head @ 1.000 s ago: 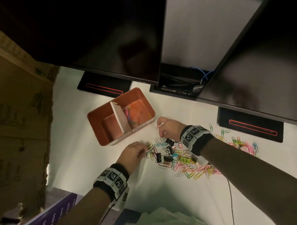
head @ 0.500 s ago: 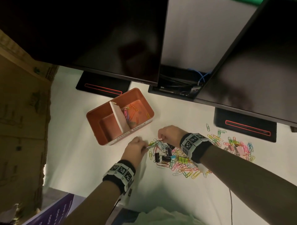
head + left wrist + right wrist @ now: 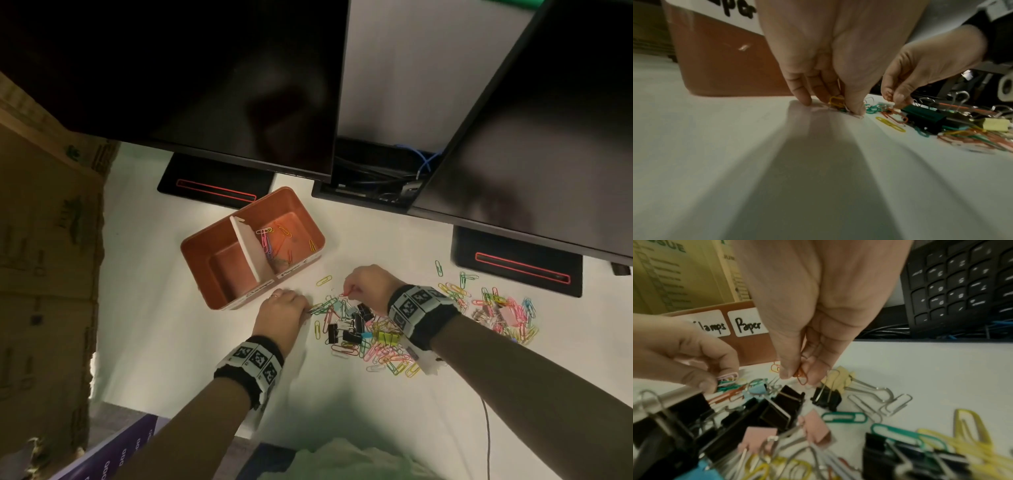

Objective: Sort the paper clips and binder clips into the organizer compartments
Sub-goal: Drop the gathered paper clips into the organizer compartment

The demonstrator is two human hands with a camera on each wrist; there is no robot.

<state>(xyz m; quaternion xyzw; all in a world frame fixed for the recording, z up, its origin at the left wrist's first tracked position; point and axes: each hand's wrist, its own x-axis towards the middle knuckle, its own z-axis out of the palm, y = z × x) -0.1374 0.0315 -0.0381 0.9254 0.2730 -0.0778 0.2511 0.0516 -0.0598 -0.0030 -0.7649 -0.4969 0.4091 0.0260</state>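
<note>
An orange organizer (image 3: pixel 205 246) with a white divider (image 3: pixel 251 248) stands on the white table; its right compartment holds several paper clips (image 3: pixel 270 240), its left one looks empty. Labels read "Clamps" (image 3: pixel 712 326) and "Paper" (image 3: pixel 748 326). My left hand (image 3: pixel 308 310) pinches a bunch of coloured paper clips (image 3: pixel 836 101) at the table beside the pile. My right hand (image 3: pixel 346 293) pinches an orange paper clip (image 3: pixel 801 376) just above the pile. The pile (image 3: pixel 363 332) mixes coloured paper clips with black binder clips (image 3: pixel 356 323) and pastel ones.
A second heap of coloured clips (image 3: pixel 496 308) lies to the right. Two dark monitors (image 3: pixel 171 75) overhang the back of the table on black bases (image 3: pixel 517 263). Cardboard boxes (image 3: pixel 44 240) stand at the left. A keyboard (image 3: pixel 962 280) shows behind the right hand.
My right hand came down from beside the organizer to the pile and now pinches an orange clip. My left hand stayed at the pile's left edge, gathering clips.
</note>
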